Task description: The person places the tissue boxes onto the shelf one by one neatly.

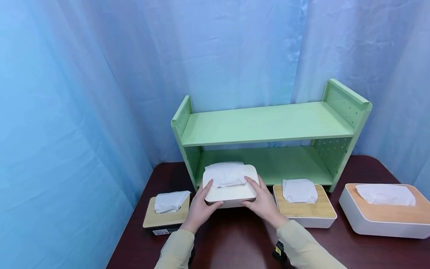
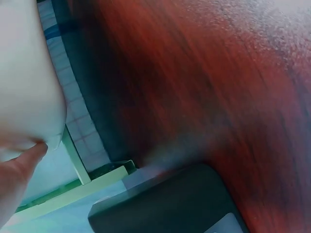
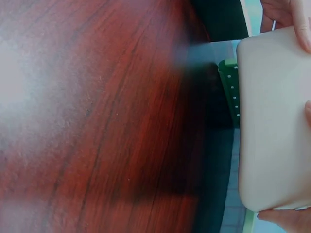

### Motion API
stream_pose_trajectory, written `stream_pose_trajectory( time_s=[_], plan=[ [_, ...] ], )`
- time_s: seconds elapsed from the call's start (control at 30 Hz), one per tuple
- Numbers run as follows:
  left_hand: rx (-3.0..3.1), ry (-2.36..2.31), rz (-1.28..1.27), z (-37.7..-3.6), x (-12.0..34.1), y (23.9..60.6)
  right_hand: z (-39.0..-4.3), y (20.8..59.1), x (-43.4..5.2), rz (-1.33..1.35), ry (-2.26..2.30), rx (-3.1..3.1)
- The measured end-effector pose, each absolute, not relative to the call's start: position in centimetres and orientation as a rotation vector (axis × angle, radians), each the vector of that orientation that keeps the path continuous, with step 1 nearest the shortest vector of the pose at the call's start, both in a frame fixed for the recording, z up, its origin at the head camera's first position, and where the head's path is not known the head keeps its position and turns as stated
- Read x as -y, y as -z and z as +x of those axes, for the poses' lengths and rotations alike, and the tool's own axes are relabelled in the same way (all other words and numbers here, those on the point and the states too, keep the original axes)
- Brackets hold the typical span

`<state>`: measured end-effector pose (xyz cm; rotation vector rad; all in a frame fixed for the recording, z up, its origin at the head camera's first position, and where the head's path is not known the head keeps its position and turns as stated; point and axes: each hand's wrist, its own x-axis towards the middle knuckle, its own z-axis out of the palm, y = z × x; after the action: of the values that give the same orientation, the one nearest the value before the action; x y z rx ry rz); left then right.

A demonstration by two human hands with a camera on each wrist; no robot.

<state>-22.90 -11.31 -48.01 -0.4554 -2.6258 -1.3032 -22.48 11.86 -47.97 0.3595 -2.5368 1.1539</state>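
A white tissue box (image 1: pixel 231 193) with a tissue sticking up through its slot is held between both hands, in front of the shelf's lower opening. My left hand (image 1: pixel 201 208) grips its left end, thumb along the front and fingers at the side. On the right end my right hand (image 1: pixel 263 203) grips in the same way. In the right wrist view the pale side of the tissue box (image 3: pixel 272 126) hangs above the tabletop. The left wrist view shows part of the tissue box (image 2: pixel 29 73) and a fingertip at its edge.
A green two-tier shelf (image 1: pixel 268 123) stands at the back of the dark red table (image 1: pixel 235 243). Left is a black tissue box with a wooden lid (image 1: pixel 168 218). Right are a white wooden-lidded tissue box (image 1: pixel 305 212) and a larger one (image 1: pixel 386 215). Blue curtains (image 1: pixel 235 56) hang behind.
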Motion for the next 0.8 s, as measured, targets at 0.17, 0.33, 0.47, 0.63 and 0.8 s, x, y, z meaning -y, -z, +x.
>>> stream_pose_trajectory(
  time_s=[0.17, 0.33, 0.47, 0.63, 0.8],
  plan=[
    [2.631, 1.258, -0.478, -23.5, 11.3, 47.4, -23.1, 47.5, -12.3, 0.4, -1.159, 2.578],
    [2.64, 1.211, -0.476, -24.1, 11.4, 47.0, -23.8, 46.8, -12.7, 0.449, -1.193, 2.608],
    [2.626, 1.205, -0.451, -24.6, 11.2, 46.3, -24.4, 46.4, -12.9, 0.45, -1.187, 2.628],
    [2.591, 1.195, -0.411, -25.6, 10.8, 45.6, -25.3, 46.2, -13.0, 0.423, -1.177, 2.612],
    [2.612, 1.16, -0.356, -26.4, 10.6, 45.5, -26.0, 46.1, -13.0, 0.381, -1.142, 2.616]
  ],
)
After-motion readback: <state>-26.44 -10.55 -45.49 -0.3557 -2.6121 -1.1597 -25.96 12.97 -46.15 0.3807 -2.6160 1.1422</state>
